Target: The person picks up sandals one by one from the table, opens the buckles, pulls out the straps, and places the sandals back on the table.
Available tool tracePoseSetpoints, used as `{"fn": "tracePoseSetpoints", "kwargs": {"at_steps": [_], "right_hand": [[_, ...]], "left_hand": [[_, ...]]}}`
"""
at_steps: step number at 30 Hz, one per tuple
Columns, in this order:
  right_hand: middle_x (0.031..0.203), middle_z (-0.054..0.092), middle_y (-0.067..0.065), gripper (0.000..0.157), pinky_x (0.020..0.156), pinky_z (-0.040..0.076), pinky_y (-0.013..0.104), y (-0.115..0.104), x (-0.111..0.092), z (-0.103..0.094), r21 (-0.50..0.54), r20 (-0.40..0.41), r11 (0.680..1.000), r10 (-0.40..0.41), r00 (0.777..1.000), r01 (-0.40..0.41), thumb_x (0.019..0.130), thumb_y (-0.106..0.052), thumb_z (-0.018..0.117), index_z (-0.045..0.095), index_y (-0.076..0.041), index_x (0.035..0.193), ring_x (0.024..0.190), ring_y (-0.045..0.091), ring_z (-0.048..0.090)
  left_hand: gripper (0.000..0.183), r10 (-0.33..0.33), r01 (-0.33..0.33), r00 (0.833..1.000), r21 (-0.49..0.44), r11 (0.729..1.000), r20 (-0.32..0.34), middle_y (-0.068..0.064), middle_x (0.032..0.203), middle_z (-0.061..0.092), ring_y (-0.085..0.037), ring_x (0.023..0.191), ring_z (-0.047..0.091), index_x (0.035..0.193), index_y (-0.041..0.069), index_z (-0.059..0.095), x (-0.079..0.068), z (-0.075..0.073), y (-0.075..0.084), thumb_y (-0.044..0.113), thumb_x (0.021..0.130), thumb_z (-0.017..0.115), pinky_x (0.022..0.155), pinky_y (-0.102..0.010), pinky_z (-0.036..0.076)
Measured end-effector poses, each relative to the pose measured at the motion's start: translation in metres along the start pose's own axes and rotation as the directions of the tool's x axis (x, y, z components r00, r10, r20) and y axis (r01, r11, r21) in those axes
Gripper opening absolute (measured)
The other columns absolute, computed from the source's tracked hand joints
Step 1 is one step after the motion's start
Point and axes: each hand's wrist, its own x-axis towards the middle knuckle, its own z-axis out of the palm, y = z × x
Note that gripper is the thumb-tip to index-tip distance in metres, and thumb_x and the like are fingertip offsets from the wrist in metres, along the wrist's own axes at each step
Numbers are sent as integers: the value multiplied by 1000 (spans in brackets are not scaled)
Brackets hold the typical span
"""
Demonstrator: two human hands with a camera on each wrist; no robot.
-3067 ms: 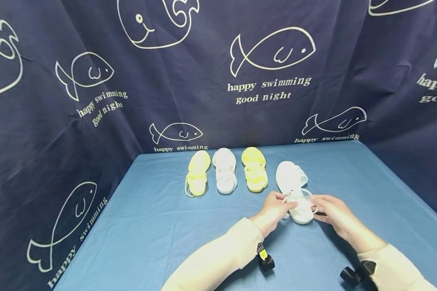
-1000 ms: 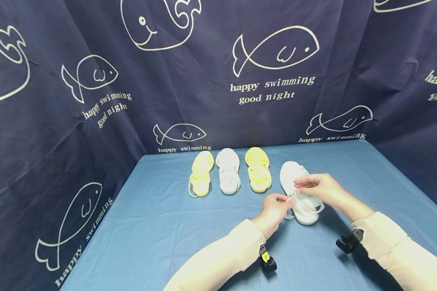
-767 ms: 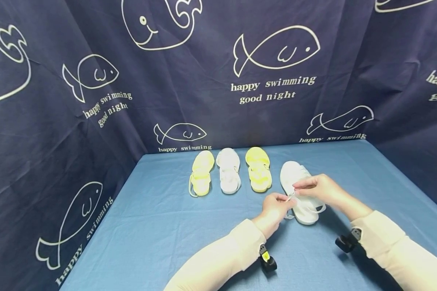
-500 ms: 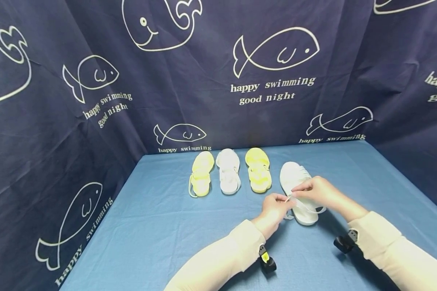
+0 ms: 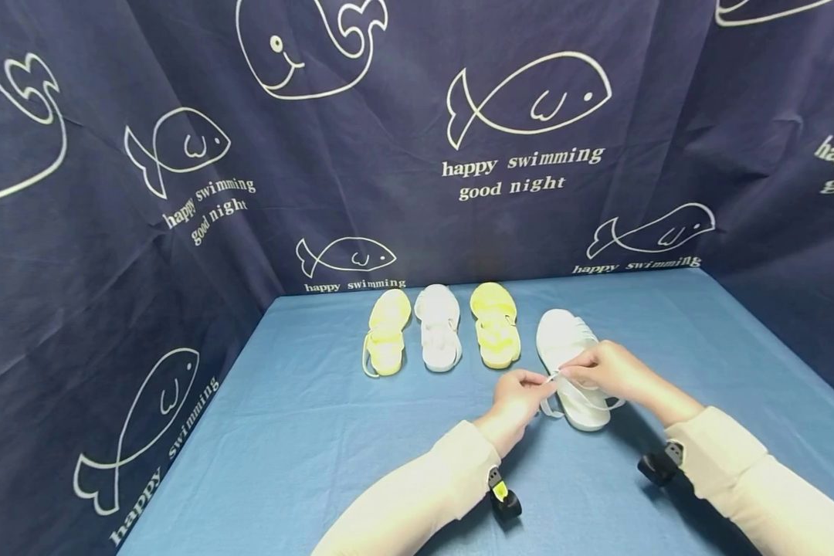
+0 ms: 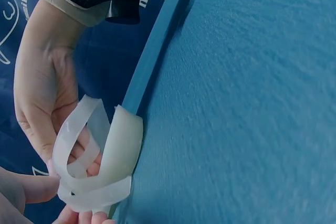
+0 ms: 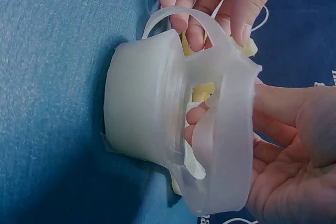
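A white sandal (image 5: 584, 409) lies on the blue cloth at the right of the row, toe away from me, its heel end between my hands. From the left, my left hand (image 5: 517, 398) pinches a thin white ankle strap at the sandal's side. My right hand (image 5: 610, 372) reaches over the sandal and pinches the same strap, fingertips almost meeting the left ones. In the left wrist view the strap (image 6: 100, 195) loops round the heel. In the right wrist view the pale heel (image 7: 142, 98) stands on the cloth; the fingertips are partly hidden behind the straps.
To the left lie a yellow sandal (image 5: 386, 351), another white sandal (image 5: 439, 351) and a second yellow sandal (image 5: 495, 347), side by side with toes away. Blue cloth (image 5: 306, 432) covers the table. A dark printed curtain (image 5: 389, 170) stands behind and at both sides.
My right hand has left the sandal's right heel side, crossed over it, then slid slightly left and down towards my left fingertips. The sandal's heel has swung a little right.
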Motion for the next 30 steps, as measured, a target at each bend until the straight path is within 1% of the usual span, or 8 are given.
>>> {"fn": "tracePoseSetpoints", "kwargs": {"at_steps": [2, 6, 8, 13, 17, 20, 24, 30], "right_hand": [[56, 49, -6, 16, 50, 33, 20, 1, 0, 0, 13, 10, 1000, 10, 1000, -10, 89, -16, 69, 78, -3, 93, 53, 3, 39], [57, 50, -6, 19, 50, 34, 20, 0, 1, 1, 38, 36, 999, 15, 999, -16, 89, -16, 69, 76, -1, 97, 54, 3, 41], [57, 50, -6, 20, 49, 34, 20, -1, 1, 1, 43, 46, 999, 14, 999, -16, 89, -16, 70, 76, 0, 98, 54, 3, 41], [58, 46, -7, 18, 50, 34, 22, -1, 1, 2, 47, 57, 999, 12, 998, -15, 90, -15, 68, 76, 0, 97, 55, 5, 41], [66, 60, -2, 19, 54, 40, 21, 0, 0, 2, 29, 48, 999, 11, 999, -13, 89, -16, 69, 75, 0, 97, 61, 5, 47], [75, 68, 1, 21, 57, 46, 20, 0, -1, 2, 29, 40, 999, 21, 999, -23, 89, -18, 69, 75, 0, 98, 66, 6, 54], [77, 70, 2, 23, 60, 50, 19, 0, -2, 3, 51, 46, 998, 34, 998, -37, 89, -19, 70, 75, 0, 99, 68, 6, 59], [81, 72, 5, 23, 61, 51, 18, 3, -1, 2, 102, 59, 994, 34, 998, -40, 89, -17, 70, 74, 2, 101, 69, 4, 58]], "left_hand": [[6, 11, -11, 1000, 3, 1000, 10, 4, 69, 57, -8, 60, 48, 84, 5, 70, 1, -2, -2, 9, 83, 74, 53, -19, 38], [6, 44, -45, 999, 16, 999, 24, 2, 71, 62, -7, 61, 49, 85, 4, 72, 4, -6, -6, 9, 83, 72, 55, -19, 40], [6, 53, -53, 998, 8, 999, 28, 2, 69, 62, -6, 60, 50, 85, 3, 73, 4, -6, -6, 7, 84, 71, 55, -19, 42], [4, 41, -41, 999, -28, 999, 19, 2, 64, 59, -7, 56, 52, 83, 0, 72, 6, -6, -6, 4, 82, 71, 57, -21, 49], [4, 36, -36, 999, -49, 998, 11, 0, 66, 63, -9, 56, 57, 83, 0, 71, 7, -6, -5, 3, 82, 72, 61, -26, 57], [4, 29, -27, 999, -61, 998, 20, -4, 69, 66, -10, 58, 60, 84, 0, 72, 7, -7, -5, 3, 83, 72, 64, -30, 59], [4, 11, -9, 999, -58, 998, 35, -7, 71, 68, -12, 60, 62, 85, -2, 72, 7, -6, -6, 2, 83, 72, 63, -30, 59], [4, 7, -7, 1000, 11, 1000, 30, -5, 69, 68, -12, 60, 63, 81, 0, 73, 10, -3, -5, 4, 83, 73, 61, -28, 58]]}}
